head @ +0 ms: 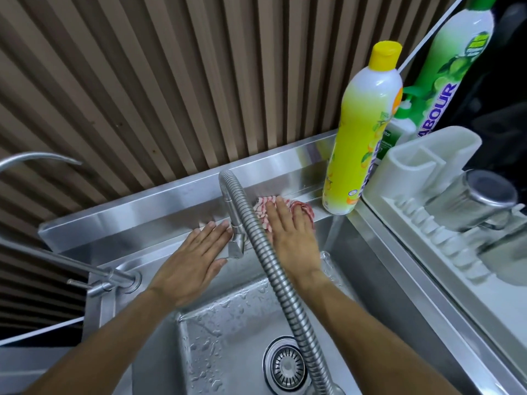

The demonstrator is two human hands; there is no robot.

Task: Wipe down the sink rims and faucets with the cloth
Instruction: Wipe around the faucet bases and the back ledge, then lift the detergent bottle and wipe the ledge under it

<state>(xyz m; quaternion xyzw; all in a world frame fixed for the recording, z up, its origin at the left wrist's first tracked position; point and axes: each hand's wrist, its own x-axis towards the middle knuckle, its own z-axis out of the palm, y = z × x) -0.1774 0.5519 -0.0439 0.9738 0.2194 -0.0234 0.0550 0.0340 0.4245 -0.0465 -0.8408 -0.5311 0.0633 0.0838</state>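
Hands number two: the left hand lies flat with straight fingers on the sink rim, while at its 2 o'clock the right hand presses one red-and-white cloth onto the rim with fingers extended. Between them arcs one hose faucet; a second faucet sits at 9 o'clock. Two bottles stand at 1 o'clock, yellow and green, beside one rack.
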